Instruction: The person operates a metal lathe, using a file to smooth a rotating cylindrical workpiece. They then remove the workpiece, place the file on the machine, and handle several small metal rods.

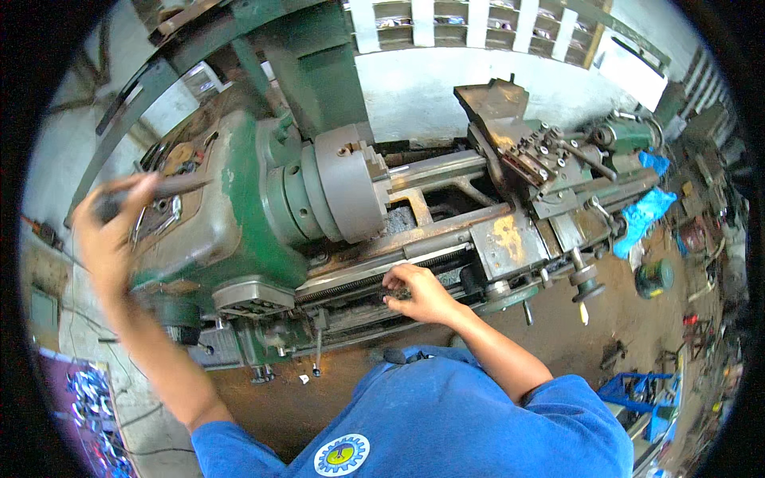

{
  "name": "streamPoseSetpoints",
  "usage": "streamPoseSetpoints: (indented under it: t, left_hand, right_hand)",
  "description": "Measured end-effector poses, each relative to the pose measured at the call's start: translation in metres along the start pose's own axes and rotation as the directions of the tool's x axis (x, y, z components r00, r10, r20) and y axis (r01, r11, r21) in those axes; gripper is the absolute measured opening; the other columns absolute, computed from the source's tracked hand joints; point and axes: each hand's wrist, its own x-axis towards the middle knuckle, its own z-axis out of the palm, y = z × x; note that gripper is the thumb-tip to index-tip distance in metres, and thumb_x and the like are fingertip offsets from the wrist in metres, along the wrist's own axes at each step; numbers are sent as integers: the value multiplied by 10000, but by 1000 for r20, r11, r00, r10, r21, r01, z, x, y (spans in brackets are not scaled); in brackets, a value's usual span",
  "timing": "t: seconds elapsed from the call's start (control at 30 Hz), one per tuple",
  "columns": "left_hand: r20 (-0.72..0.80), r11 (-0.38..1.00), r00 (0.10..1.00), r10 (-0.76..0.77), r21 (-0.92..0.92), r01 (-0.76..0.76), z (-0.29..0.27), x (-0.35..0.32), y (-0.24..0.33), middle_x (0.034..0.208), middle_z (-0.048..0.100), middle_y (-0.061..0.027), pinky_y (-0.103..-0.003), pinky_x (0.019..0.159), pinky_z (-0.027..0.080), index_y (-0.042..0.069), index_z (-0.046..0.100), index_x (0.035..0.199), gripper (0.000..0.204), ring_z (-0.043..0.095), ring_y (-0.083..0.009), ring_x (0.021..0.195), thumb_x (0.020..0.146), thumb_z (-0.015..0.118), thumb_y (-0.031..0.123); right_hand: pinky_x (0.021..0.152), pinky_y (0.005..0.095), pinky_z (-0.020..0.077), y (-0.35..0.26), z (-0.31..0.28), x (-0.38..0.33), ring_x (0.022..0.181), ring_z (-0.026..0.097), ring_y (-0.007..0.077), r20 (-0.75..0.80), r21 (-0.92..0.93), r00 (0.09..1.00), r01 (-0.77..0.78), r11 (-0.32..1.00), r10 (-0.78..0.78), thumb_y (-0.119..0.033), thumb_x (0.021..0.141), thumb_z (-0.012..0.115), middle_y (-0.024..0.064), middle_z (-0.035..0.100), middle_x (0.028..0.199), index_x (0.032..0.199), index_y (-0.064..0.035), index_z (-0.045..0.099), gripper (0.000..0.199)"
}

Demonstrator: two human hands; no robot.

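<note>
My left hand (111, 231) is raised over the headstock (259, 183) of a green lathe. Its fingers are closed round a dark tapered tool (179, 187), smeared by motion, whose thin end points right. Under it, several small tools and metal parts (171, 211) lie on top of the headstock. My right hand (422, 295) is in front of the lathe bed, beside the long lead screw (374, 275). Its fingers are curled toward the thumb; something dark shows between them, too small to name. Above it, the big grey chuck (347, 187) has its jaws facing right.
Right of my right hand stands the carriage (510, 239), with a tool post (542, 155) and handwheels (584, 275). Blue gloves or rags (645, 215) hang at the bed's right end. A green tin (653, 277) and blue crates (637, 390) sit farther right.
</note>
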Motion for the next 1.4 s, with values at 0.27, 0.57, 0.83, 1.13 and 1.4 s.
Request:
streamPoseSetpoints:
  t: [0.27, 0.57, 0.83, 1.13, 1.4]
  left_hand:
    - [222, 990, 965, -137, -4, 141, 184, -2, 88, 678, 686, -72, -344, 608, 482, 84, 784, 861, 388, 634, -167, 626, 721, 860, 437]
    - [279, 982, 943, 183, -101, -161, 214, -36, 86, 710, 703, -92, -393, 624, 526, 143, 765, 836, 230, 698, -281, 689, 698, 851, 306]
    - [295, 992, 948, 121, -16, -121, 206, -18, 78, 745, 713, -104, -379, 644, 523, 126, 769, 831, 229, 695, -289, 691, 660, 856, 252]
    - [370, 949, 879, 301, -31, -313, 206, 19, 70, 732, 701, -91, -417, 686, 508, 158, 766, 818, 233, 680, -293, 747, 654, 853, 300]
    - [472, 963, 857, 207, 57, -263, 218, 59, 62, 803, 724, -125, -435, 742, 537, 156, 785, 876, 313, 699, -327, 831, 670, 847, 382]
  right_hand:
    - [999, 437, 474, -17, -30, 72, 1143, 598, 364, -491, -268, 845, 87, 960, -213, -286, 708, 881, 203, 613, 1213, 1233, 8, 585, 671]
    - [1098, 496, 337, 9, -23, 105, 1328, 489, 318, -412, -474, 900, -78, 877, -143, -402, 607, 910, 140, 574, 1389, 1365, -41, 571, 905]
    - [1030, 444, 373, -11, -39, 115, 1259, 530, 273, -375, -420, 926, -140, 897, -31, -413, 568, 917, 99, 612, 1344, 1235, -1, 678, 820]
    - [945, 487, 428, -32, -62, 139, 1084, 627, 342, -347, -285, 928, -240, 928, 133, -414, 548, 949, 131, 689, 1086, 1071, -49, 701, 683]
    - [889, 435, 542, -35, -86, 177, 1016, 706, 334, -205, -418, 970, -211, 884, 135, -449, 591, 940, 219, 728, 1036, 1119, -5, 721, 724]
